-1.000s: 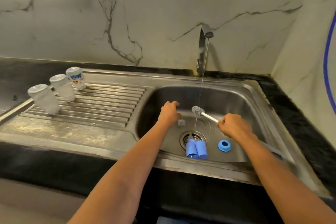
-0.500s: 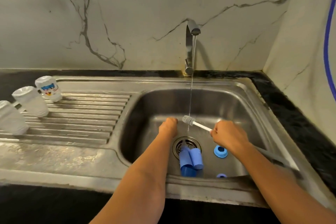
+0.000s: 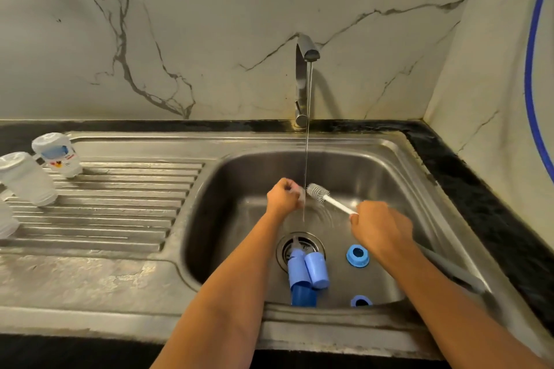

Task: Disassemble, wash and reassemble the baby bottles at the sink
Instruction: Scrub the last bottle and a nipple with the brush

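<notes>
Head view only.

My left hand (image 3: 283, 199) is fisted round a small clear part (image 3: 300, 192). It's probably a teat, but it's too blurred to confirm. The part sits just left of the water stream (image 3: 306, 144) from the faucet (image 3: 302, 84). My read is that it's held there so the runoff rinses it during scrubbing.

My right hand (image 3: 380, 228) is closed round the white handle of the brush (image 3: 332, 202). The brush's long axis runs from my right fist up and left toward my left fist. The bristle head points at the clear part, right at the stream and just beside the part. I can't tell whether they're touching.

Three blue caps (image 3: 314, 269) lie on their sides between my forearms, nearer me than both hands, over the drain strainer (image 3: 311, 241). Their long axes run roughly along my forearms. They look parked there awaiting a wash.

One of the blue collar rings (image 3: 357, 255) lies flat, hole up, just beside my right wrist. The other is nearer me, against the front wall of the sink basin (image 3: 389, 189).

The bottles (image 3: 57, 154) stand well left of my left hand, mouth down on the drainboard (image 3: 135, 198). I judge they're draining.

A grey bar (image 3: 449, 269) runs along the far side of my right forearm. I can't tell what it is.
</notes>
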The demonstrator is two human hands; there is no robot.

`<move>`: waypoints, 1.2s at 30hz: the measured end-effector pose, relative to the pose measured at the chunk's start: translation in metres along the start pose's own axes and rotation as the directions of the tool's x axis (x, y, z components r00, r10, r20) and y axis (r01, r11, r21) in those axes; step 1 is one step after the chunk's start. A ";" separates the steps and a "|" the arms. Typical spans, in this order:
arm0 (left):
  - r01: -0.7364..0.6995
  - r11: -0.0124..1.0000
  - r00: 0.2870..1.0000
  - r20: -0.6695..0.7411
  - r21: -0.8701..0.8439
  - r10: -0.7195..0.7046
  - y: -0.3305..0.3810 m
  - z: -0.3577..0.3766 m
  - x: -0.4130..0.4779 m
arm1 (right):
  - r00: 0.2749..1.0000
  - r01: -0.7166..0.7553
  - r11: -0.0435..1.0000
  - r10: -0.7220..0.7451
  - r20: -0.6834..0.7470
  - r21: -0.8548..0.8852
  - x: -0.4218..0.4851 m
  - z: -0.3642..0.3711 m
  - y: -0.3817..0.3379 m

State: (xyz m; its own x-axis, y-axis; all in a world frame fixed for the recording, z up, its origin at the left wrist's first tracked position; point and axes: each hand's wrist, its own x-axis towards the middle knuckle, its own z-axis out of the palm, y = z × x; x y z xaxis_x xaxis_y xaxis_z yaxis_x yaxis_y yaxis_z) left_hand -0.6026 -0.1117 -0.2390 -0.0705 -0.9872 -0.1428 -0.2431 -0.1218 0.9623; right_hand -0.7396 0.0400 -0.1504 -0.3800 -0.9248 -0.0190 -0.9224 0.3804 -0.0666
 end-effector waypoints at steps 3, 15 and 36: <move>0.100 0.897 0.993 0.097 -0.430 -0.065 0.024 0.007 -0.010 | 0.997 -0.029 0.999 0.027 -0.067 -0.032 -0.002 -0.007 -0.001; 0.221 0.658 0.975 0.151 -0.720 -0.163 0.056 0.001 -0.014 | 0.974 0.033 0.999 -0.023 -0.225 0.042 -0.009 -0.021 -0.004; 0.122 0.986 0.888 -0.433 -0.111 -0.159 0.050 -0.023 -0.117 | 0.982 0.118 0.975 -0.087 -0.168 0.186 -0.039 -0.038 -0.013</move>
State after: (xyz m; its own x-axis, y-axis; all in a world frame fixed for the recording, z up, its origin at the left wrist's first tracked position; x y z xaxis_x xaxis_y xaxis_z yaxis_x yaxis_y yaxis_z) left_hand -0.5845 -0.0042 -0.1694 0.3945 -0.9012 -0.1793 -0.1408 -0.2521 0.9574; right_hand -0.7159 0.0713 -0.1107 -0.3046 -0.9399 0.1543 -0.9318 0.2605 -0.2526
